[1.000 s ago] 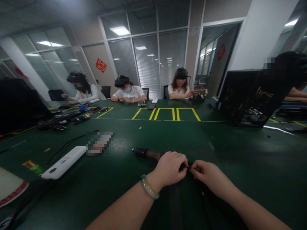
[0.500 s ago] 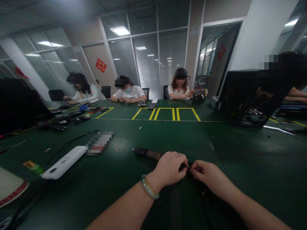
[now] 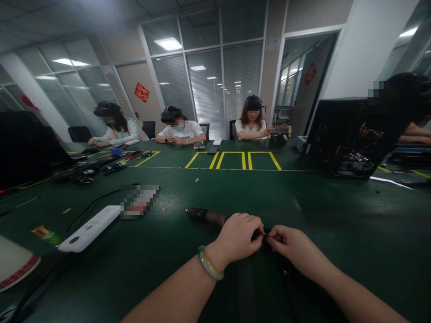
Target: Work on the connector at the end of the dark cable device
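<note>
On the green table lies a hand drill (image 3: 215, 219), a dark tool with a brownish body, its chuck pointing left. My left hand (image 3: 237, 233), with a jade-like bangle (image 3: 209, 264) on its wrist, is closed around the drill's rear part and hides it. Close beside it, my right hand (image 3: 286, 240) pinches a small dark cable plug (image 3: 265, 235) with a shiny tip between thumb and forefinger. The tip points at the drill's rear end; whether it is inside cannot be made out. A thin black cable (image 3: 285, 272) hangs below the right hand.
To the left lie a white power bank-like device (image 3: 90, 228), a blurred-out flat object (image 3: 140, 202), a small green bottle (image 3: 47, 234) and a pale cup-like item (image 3: 15, 262). Cables and parts (image 3: 87, 168) lie farther left. A black computer case (image 3: 343, 137) stands right; several people sit around.
Both my hands hold nearly the same position around the drill and plug. Across the table, one person's held device has shifted slightly.
</note>
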`<action>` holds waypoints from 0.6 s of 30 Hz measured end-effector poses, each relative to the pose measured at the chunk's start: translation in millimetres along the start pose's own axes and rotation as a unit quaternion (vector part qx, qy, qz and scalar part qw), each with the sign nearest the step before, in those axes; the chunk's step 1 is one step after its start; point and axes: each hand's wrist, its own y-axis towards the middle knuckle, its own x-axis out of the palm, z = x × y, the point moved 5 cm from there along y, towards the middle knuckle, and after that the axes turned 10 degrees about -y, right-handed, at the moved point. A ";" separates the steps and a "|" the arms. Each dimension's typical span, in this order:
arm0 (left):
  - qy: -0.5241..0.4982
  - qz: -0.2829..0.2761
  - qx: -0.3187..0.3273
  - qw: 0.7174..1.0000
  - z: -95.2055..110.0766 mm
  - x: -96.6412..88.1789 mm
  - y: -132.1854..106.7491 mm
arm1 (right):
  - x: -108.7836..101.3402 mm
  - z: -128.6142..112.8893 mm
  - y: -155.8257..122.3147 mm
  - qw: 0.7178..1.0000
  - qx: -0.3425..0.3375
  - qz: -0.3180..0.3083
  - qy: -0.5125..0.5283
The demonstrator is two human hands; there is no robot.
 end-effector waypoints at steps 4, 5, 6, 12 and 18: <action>0.005 -0.004 -0.001 1.000 0.7 0.0 0.5 | 2.2 2.8 -0.1 1.000 0.003 -0.011 0.007; 0.008 -0.005 -0.002 1.000 1.0 -0.2 0.6 | 3.1 3.7 0.0 1.000 0.003 -0.013 0.010; 0.010 -0.006 -0.002 1.000 1.2 -0.4 0.8 | 3.7 4.4 0.2 1.000 0.003 -0.014 0.010; 0.008 -0.006 0.001 1.000 0.2 0.6 0.6 | 1.5 0.5 0.0 1.000 -0.001 0.004 0.000; 0.001 0.001 0.003 1.000 -0.7 0.8 0.3 | 1.5 0.3 -0.9 1.000 -0.004 0.001 0.000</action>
